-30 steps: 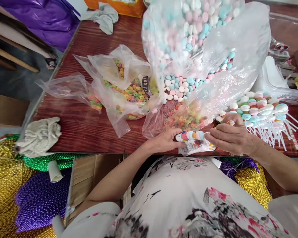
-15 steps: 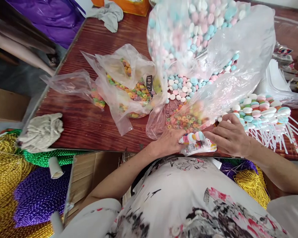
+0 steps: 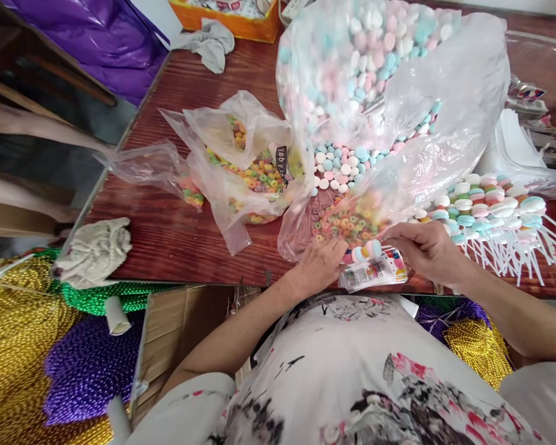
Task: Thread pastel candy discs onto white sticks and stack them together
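Close to the table's front edge, my left hand [image 3: 319, 266] is closed around one end of a candy skewer [image 3: 365, 251], a row of pastel tablet candies with coloured pieces between them. My right hand [image 3: 424, 250] is at the row's other end, thumb and forefinger pinched together. Whatever that pinch holds is too small to make out. Printed plastic wrappers [image 3: 373, 275] lie flat under the skewer. Just beyond my hands are loose ring candies [image 3: 347, 224] on clear plastic, with pink, white and blue tablet candies [image 3: 338, 165] spilling behind them.
Stacked candy skewers [image 3: 482, 207] with white sticks lie at the right. A big clear bag of tablets [image 3: 375, 55] fills the back. Left of it sits a bag of ring candies [image 3: 259, 176]. A crumpled cloth [image 3: 97, 250] rests at the left corner; bead strands [image 3: 92, 364] hang below.
My right hand has drawn its fingers into a pinch at the skewer's end. The left hand keeps its hold. The whole view has shifted slightly.
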`<action>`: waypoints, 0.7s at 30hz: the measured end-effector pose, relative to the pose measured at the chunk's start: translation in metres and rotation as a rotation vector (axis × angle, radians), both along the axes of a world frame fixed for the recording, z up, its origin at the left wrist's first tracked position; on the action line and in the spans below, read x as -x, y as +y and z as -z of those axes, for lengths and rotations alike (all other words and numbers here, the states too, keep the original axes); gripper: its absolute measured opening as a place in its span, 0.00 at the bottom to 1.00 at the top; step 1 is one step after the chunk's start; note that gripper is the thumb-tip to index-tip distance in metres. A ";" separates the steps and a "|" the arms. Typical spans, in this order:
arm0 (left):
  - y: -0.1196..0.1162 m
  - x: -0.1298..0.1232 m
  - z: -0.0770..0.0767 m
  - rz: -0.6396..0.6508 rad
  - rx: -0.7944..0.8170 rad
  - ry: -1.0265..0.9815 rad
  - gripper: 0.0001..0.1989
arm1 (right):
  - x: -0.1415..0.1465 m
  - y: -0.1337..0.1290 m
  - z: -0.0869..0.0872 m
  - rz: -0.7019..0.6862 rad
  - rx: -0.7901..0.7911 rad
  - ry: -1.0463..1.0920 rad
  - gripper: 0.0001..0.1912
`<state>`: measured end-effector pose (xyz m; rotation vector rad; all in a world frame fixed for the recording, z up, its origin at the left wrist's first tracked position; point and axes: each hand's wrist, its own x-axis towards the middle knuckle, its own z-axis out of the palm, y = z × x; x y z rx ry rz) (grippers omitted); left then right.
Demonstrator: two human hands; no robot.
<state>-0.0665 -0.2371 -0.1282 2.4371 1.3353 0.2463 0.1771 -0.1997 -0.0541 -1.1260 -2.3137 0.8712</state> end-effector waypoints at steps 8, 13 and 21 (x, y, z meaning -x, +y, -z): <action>0.002 -0.003 -0.001 -0.087 0.347 -0.450 0.10 | 0.013 -0.003 0.006 -0.172 -0.427 -0.217 0.12; 0.004 0.002 -0.003 -0.100 0.743 -0.706 0.16 | 0.009 0.006 -0.007 -0.399 -0.597 -0.361 0.10; 0.000 0.003 -0.008 -0.150 0.345 -0.340 0.12 | 0.011 -0.001 -0.004 -0.242 -0.689 -0.596 0.11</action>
